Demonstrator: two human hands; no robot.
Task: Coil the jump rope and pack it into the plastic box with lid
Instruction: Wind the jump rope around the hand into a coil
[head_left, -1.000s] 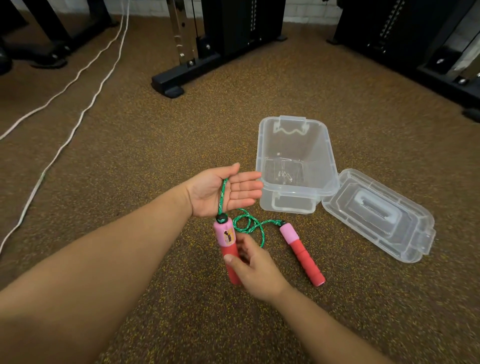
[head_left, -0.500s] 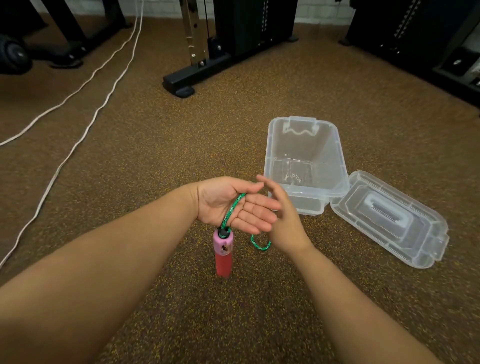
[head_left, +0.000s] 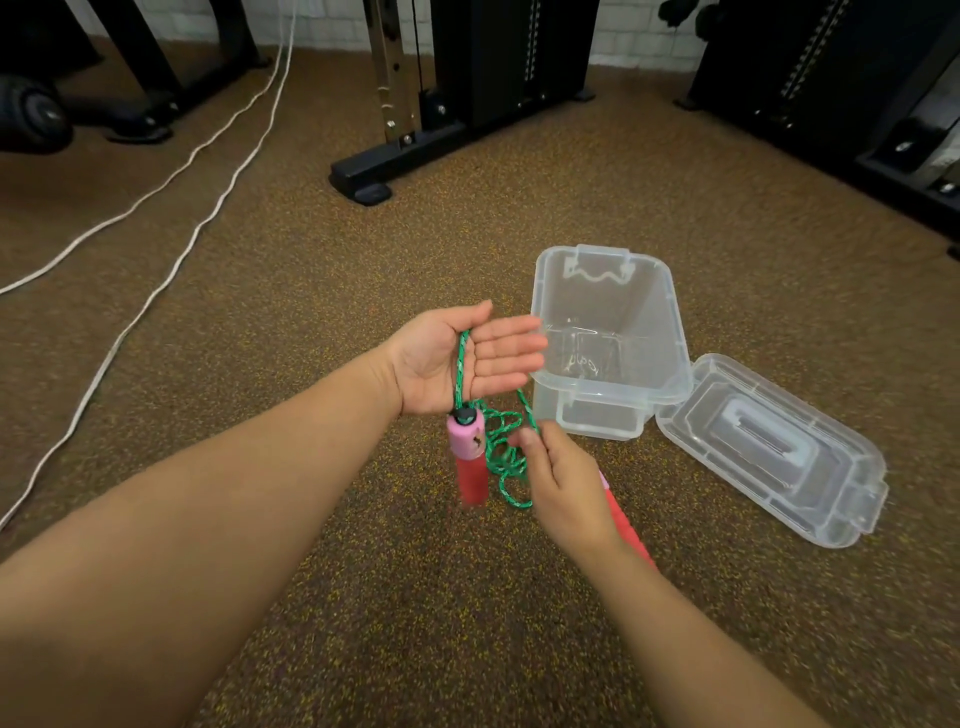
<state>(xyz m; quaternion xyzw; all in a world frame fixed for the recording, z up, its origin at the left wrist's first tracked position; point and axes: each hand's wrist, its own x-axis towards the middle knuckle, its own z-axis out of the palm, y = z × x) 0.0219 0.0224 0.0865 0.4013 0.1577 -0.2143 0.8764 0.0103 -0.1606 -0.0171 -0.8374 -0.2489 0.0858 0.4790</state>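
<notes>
My left hand is held palm up with fingers straight, and the green jump rope runs across the palm and wraps round the hand. One pink and red handle hangs below that hand. My right hand is lower, pinching the rope just under the left hand's fingers. A tangle of rope loops hangs between the two hands. The second red handle lies on the floor, mostly hidden by my right wrist. The clear plastic box stands open to the right, its lid lying beside it.
The floor is brown speckled rubber. Two white cables run across it at the left. A black weight machine base stands behind, more black gym equipment is at the right, and a dumbbell lies far left.
My right hand has come down from my left fingertips to below them, pulling the rope round the left hand. The camera has tilted up a little.
</notes>
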